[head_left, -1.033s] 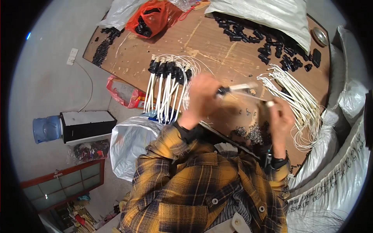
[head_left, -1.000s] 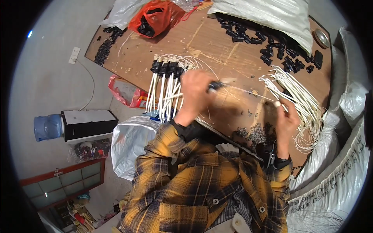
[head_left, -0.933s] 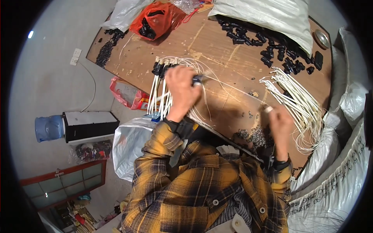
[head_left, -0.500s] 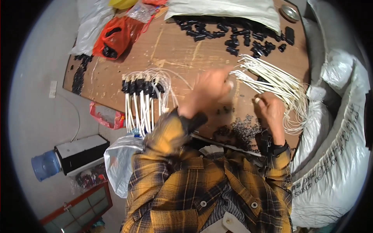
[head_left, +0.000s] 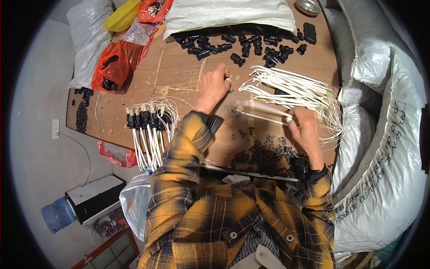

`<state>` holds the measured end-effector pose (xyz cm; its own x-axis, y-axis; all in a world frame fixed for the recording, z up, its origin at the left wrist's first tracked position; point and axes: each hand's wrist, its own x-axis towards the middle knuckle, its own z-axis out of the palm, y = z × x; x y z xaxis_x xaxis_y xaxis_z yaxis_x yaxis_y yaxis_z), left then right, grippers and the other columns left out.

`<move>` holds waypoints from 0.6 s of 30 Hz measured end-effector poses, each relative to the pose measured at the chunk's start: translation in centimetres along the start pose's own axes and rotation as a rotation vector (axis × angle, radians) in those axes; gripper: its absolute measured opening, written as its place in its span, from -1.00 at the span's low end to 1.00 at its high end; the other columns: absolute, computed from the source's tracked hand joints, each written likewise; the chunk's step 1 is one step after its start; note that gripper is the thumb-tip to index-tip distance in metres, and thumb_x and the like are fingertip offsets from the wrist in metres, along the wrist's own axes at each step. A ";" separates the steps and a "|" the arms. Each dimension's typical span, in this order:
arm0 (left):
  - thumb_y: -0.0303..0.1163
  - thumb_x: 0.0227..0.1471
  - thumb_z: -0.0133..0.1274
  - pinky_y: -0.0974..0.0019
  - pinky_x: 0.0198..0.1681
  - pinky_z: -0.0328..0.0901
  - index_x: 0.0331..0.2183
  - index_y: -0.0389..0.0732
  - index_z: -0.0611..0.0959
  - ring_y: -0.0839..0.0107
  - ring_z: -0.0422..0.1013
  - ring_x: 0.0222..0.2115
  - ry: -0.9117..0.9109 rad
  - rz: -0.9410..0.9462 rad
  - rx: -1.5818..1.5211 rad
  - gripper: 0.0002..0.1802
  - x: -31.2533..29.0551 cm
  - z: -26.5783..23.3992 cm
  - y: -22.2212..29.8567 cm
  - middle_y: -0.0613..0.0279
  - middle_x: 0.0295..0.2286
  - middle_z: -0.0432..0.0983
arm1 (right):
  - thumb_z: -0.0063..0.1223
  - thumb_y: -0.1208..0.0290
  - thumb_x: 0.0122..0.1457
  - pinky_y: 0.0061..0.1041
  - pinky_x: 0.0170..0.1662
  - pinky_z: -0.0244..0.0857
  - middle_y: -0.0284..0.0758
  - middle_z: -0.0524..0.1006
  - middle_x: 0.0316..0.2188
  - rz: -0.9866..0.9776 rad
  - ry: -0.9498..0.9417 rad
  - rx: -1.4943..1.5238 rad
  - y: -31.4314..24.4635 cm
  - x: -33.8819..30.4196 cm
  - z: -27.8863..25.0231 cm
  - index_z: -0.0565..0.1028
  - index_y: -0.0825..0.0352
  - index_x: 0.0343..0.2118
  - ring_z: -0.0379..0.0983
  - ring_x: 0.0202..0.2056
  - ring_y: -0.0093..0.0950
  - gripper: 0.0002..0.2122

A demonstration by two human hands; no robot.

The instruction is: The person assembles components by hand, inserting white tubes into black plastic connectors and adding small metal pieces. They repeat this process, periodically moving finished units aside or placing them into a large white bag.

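a brown tabletop [head_left: 179,71] fills the middle of my view. dark printed characters run along the bulging white sack [head_left: 376,197] at right. i see the right hand [head_left: 308,127] pinching two white rods [head_left: 264,118] between thumb and fingers, one rod blurred; they point left over the table, just below a loose rod bundle [head_left: 286,87]. the left hand [head_left: 213,87] has its fingers bent close together; i can't tell whether they hold anything. a red bag [head_left: 117,54] holds black pieces; black fittings [head_left: 257,47] lie along a pale sack's [head_left: 233,12] edge.
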<state>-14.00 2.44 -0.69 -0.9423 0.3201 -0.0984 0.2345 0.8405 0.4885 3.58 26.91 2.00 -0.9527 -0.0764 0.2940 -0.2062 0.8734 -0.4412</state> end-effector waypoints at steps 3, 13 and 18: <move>-0.46 -0.10 0.09 0.25 -0.25 0.36 -0.16 -0.23 0.54 0.19 0.51 -0.29 0.242 0.088 -0.359 -0.64 -3.5 0.5 -1.5 0.03 -0.34 0.57 | 0.02 0.48 0.07 -0.35 -0.40 0.30 -0.19 0.52 -0.51 0.041 0.009 0.142 -2.2 0.1 -0.1 0.56 0.31 -0.29 0.46 -0.50 -0.26 -0.84; -0.73 -0.18 -0.02 0.42 -0.26 0.29 -0.27 -0.24 0.58 0.39 0.41 -0.36 -0.141 0.082 -0.755 -0.65 -9.1 -0.5 -1.3 0.25 -0.44 0.51 | 0.02 0.44 0.12 -0.42 -0.53 0.30 -0.19 0.54 -0.51 -0.045 -0.278 0.193 -4.0 -1.3 1.3 0.54 0.27 -0.14 0.44 -0.62 -0.29 -0.77; -0.75 -0.22 0.02 0.35 -0.20 0.29 -0.29 -0.20 0.60 0.29 0.40 -0.27 -0.199 0.564 -0.391 -0.63 -9.8 -0.8 -1.9 0.26 -0.47 0.49 | 0.03 0.44 0.12 -0.42 -0.57 0.31 -0.23 0.55 -0.57 -0.225 -0.168 0.032 -4.9 -1.5 2.6 0.53 0.23 -0.12 0.44 -0.65 -0.37 -0.76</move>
<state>-5.45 -2.64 0.04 -0.6326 0.7647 0.1226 0.5353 0.3172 0.7829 5.46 21.52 1.48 -0.9052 -0.3477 0.2442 -0.4212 0.8100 -0.4080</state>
